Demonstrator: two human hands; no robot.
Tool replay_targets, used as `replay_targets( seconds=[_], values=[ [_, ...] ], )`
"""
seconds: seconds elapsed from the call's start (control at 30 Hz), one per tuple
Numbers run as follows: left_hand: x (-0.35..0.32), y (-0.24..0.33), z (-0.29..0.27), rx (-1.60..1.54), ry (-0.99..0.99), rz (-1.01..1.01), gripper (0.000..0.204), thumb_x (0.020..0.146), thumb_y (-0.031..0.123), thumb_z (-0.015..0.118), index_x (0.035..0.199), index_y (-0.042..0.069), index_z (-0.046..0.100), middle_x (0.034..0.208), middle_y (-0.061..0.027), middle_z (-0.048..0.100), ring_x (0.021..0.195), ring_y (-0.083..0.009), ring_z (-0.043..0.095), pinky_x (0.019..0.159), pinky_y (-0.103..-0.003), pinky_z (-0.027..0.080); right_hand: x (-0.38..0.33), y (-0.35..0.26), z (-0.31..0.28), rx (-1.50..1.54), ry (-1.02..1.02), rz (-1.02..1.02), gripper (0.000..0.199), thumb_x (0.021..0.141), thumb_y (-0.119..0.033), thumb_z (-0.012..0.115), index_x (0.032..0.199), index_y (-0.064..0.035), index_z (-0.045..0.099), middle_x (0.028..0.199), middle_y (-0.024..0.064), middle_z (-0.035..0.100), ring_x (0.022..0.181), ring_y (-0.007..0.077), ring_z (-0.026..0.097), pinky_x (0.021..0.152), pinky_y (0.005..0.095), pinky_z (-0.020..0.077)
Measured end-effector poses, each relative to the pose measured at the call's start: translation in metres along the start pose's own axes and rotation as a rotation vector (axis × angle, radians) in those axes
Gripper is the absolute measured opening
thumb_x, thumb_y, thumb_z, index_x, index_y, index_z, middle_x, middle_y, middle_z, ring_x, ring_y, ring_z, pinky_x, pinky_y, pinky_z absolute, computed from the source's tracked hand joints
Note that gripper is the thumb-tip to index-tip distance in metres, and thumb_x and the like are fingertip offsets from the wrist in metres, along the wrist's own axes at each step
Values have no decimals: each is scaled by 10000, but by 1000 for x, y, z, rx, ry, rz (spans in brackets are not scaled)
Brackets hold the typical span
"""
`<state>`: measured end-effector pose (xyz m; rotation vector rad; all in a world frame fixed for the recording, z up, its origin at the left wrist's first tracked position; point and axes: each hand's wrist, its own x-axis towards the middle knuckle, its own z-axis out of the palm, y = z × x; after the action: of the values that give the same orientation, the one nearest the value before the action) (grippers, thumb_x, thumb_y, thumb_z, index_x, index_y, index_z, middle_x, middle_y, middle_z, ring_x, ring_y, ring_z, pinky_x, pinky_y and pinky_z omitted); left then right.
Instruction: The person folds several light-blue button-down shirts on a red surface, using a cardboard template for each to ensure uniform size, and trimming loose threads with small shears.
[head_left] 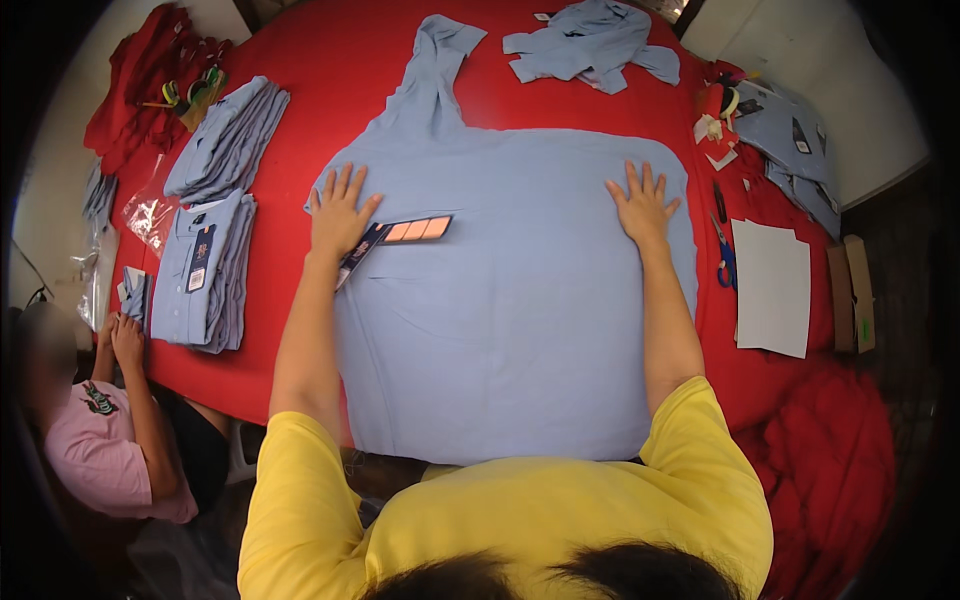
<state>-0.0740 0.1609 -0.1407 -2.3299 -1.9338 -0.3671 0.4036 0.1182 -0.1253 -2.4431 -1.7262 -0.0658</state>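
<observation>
Your left hand [338, 215] and right hand [641, 205] press flat, fingers spread and gripping nothing, on the blue garment [510, 300]; a tag card [400, 234] lies just beside your left fingers.

Hang tag [393, 238] partly under left hand [340, 215]; near hem of light blue shirt [510, 320] hidden behind yellow shoulders. Small clutter [722, 125] far right unreadable.

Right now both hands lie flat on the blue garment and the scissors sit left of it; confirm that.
Wrong on one point: the scissors lie right of the blue garment, as the head view shows. Left hand and right hand do lie flat on it.
</observation>
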Motion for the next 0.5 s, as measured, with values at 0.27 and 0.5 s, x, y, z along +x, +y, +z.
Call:
replay_targets(
  seconds=[0.27, 0.5],
  values=[
    [28, -17, -33, 314, -150, -174, 457, 889, 387, 577, 1260, 121, 591, 1457, -123, 404, 1366, -321, 329, 1107, -574, 207, 14, 2, 4, -28, -53, 64, 703, 923, -652, 318, 1503, -261, 245, 1583, 77, 141, 1451, 354, 76, 1101, 653, 20],
    [79, 90, 4, -341, -63, 206, 473, 945, 427, 487, 1359, 199, 506, 1456, -90, 410, 1376, -327, 306, 1115, -570, 199, 14, 5, 3, -42, -80, -26, 705, 926, -647, 317, 1505, -253, 239, 1584, 76, 141, 1451, 355, 76, 1104, 642, 22]
  ],
)
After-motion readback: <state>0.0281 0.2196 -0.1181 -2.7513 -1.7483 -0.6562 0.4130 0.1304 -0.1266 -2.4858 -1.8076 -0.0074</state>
